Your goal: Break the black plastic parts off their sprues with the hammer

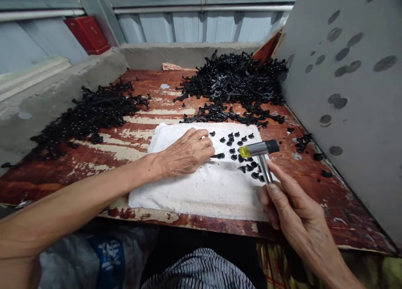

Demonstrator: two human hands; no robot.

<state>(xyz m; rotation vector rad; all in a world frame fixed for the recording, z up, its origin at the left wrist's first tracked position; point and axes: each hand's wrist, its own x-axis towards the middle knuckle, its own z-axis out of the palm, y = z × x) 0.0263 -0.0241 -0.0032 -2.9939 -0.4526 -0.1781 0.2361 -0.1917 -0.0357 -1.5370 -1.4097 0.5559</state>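
My right hand [297, 211] grips the metal handle of a small mallet [257, 150], which has a yellow face on one end and a black face on the other. Its head is held above the right side of a folded white cloth [194, 193]. On that cloth, my left hand [191, 152] has its fingers curled round a thin black strip with a round end [220, 155], which pokes out to the right; the rest of it is hidden. Several small black round pieces with short stems [231, 141] lie between the hand and the mallet, some partly behind it.
A large heap of black strips [232, 80] lies at the back right. Another pile of black strips [91, 111] is at the left. The worn red-brown tabletop [150, 101] meets a grey panel [342, 113] on the right and a low concrete ledge [176, 54] behind.
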